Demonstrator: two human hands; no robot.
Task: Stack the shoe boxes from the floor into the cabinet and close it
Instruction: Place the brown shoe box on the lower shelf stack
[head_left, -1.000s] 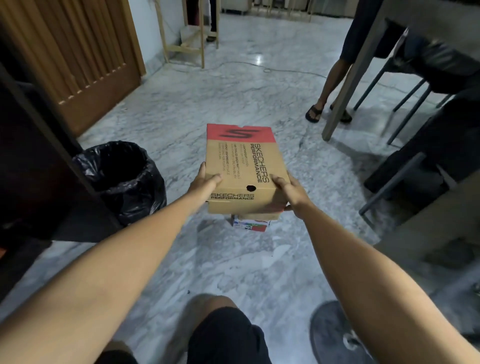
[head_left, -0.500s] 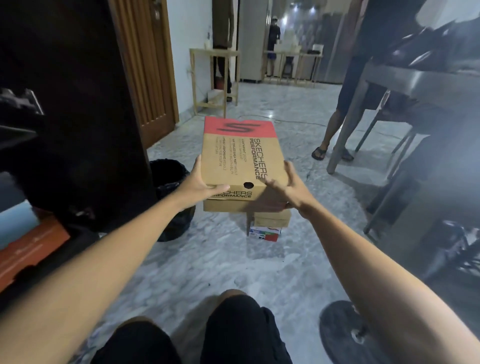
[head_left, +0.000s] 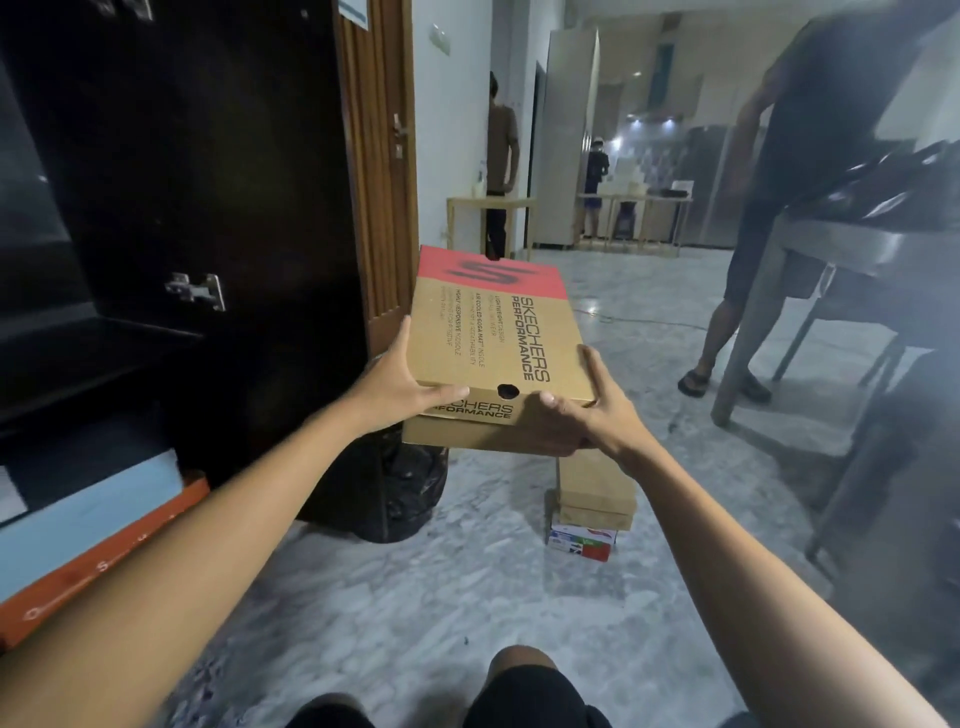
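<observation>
I hold a brown Skechers shoe box (head_left: 496, 343) with a red end in the air at the centre of the view. My left hand (head_left: 400, 382) grips its near left corner and my right hand (head_left: 592, 415) grips its near right corner. Below it on the marble floor stands a small stack: a brown box (head_left: 597, 491) on a white and red box (head_left: 582, 540). The dark cabinet (head_left: 156, 182) stands open at the left, its door (head_left: 270, 208) swung out. A light blue box (head_left: 98, 509) and an orange box (head_left: 104, 561) lie stacked inside at the lower left.
A bin with a black bag (head_left: 400, 488) sits at the foot of the cabinet door. A person (head_left: 779, 197) stands by a grey table (head_left: 841, 244) at the right, with chairs below it. Other people stand far back by wooden tables (head_left: 488, 208). My knees (head_left: 524, 680) are at the bottom.
Both hands have lifted the Skechers box up from the floor stack. My view has risen and turned left, bringing the open cabinet and the boxes inside it into sight.
</observation>
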